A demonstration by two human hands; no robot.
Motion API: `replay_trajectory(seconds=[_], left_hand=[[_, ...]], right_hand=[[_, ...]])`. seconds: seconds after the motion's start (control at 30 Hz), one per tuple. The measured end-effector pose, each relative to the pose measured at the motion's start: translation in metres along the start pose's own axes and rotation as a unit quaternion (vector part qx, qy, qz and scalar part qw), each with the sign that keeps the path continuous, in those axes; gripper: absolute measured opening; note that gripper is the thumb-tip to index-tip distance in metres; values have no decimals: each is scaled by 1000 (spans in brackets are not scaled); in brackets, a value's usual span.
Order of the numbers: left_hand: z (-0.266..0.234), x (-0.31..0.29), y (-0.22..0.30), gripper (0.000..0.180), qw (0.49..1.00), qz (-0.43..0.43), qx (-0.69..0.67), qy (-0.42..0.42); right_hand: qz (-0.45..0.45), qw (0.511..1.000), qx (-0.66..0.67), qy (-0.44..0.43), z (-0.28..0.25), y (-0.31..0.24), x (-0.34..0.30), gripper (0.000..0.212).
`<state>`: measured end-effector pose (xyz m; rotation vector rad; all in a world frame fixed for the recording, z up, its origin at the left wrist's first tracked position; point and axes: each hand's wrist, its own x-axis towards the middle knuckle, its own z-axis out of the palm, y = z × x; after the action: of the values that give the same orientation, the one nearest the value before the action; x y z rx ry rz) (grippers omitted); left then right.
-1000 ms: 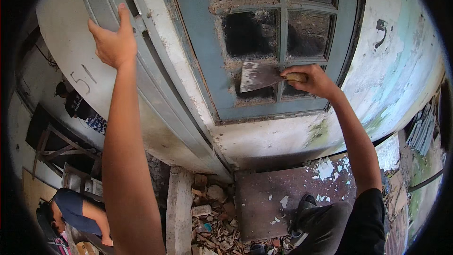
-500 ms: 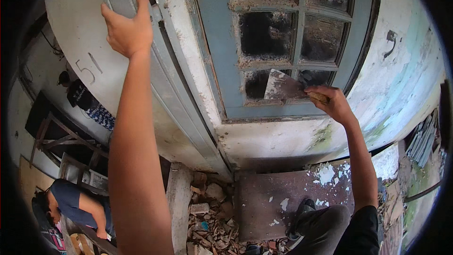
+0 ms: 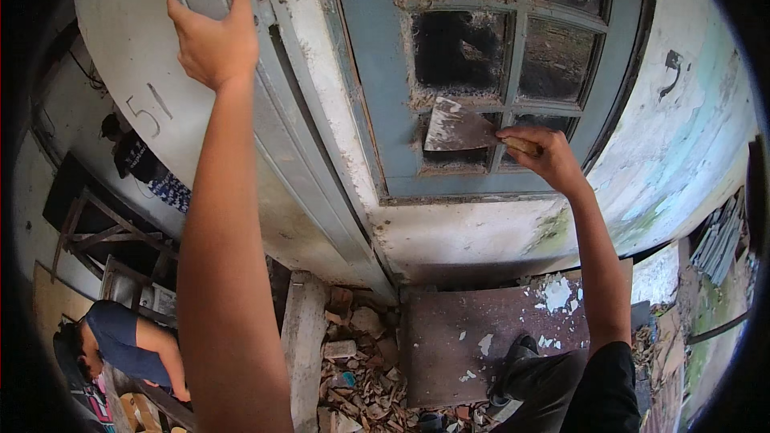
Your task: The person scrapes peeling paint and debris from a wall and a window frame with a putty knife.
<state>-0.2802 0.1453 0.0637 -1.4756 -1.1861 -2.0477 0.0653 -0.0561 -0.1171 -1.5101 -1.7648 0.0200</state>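
Observation:
A wide-bladed scraper (image 3: pixel 461 127) with a wooden handle is held in my right hand (image 3: pixel 545 159). Its pale-smeared blade lies over a lower-left pane of the blue-grey window (image 3: pixel 457 184); whether it touches the glass, I cannot tell. Dirt and flaking residue crust the glazing bars and pane edges. Higher up at the left, my left hand (image 3: pixel 216 44) grips the grey metal frame (image 3: pixel 293 136), thumb on the right side and a finger on the left. Its other fingers are hidden.
Below are broken rubble (image 3: pixel 365 369) and a brown board (image 3: pixel 449 337) strewn with paint flakes, my foot (image 3: pixel 517 353) on it. Two people are at the left, one bent over nearby (image 3: pixel 132 341), one farther back (image 3: pixel 140 156). A hook (image 3: pixel 670 74) juts from the right wall.
My right hand has moved the scraper leftward and slightly up across the lower panes. The left hand keeps its hold on the frame. The nearby person's arm has shifted slightly.

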Motion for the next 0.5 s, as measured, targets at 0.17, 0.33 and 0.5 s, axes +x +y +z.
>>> replay_trajectory(seconds=[0.17, 0.33, 0.5], left_hand=[[0, 0, 1, 94, 1000, 6, 10, 2], [-2, -1, 1, 97, 1000, -7, -6, -16], [-1, -1, 2, 98, 1000, 1, -2, -9]], right_hand=[[4, 999, 48, 3, 34, -1, 4, 34], [76, 960, 252, 100, 86, -2, -9, 29], [158, 887, 414, 131, 110, -14, -22, 30]])
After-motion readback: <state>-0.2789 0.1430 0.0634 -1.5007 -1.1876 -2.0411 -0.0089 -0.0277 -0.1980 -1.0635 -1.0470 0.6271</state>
